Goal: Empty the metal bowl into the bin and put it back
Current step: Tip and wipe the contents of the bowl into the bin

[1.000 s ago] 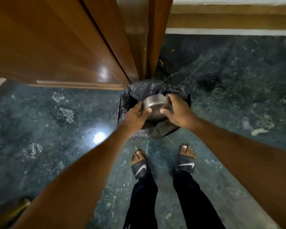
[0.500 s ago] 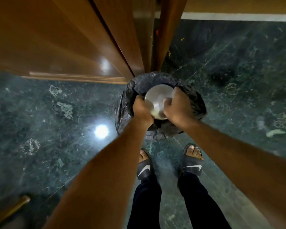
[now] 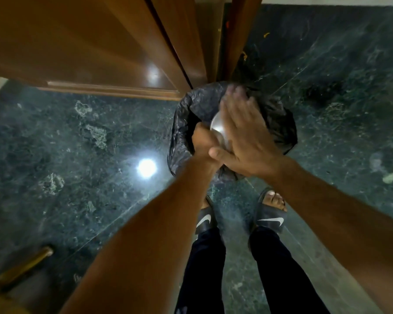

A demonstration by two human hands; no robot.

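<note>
The metal bowl (image 3: 218, 128) is turned bottom-up over the bin (image 3: 186, 123), which is lined with a black plastic bag and stands on the floor by the door frame. My left hand (image 3: 202, 141) grips the bowl's near edge. My right hand (image 3: 243, 130) lies flat with fingers spread across the bowl's upturned base, its fingertips blurred, and it hides most of the bowl. What is in the bin is hidden.
A brown wooden door (image 3: 89, 48) and its frame (image 3: 236, 35) rise just behind the bin. The floor is dark green marble (image 3: 77, 155) with a bright lamp reflection. My feet in black slides (image 3: 205, 219) stand just in front of the bin.
The right hand has let go of the bowl's rim and now lies flat on the upturned base. The left hand keeps its grip. The view has moved closer to the bin.
</note>
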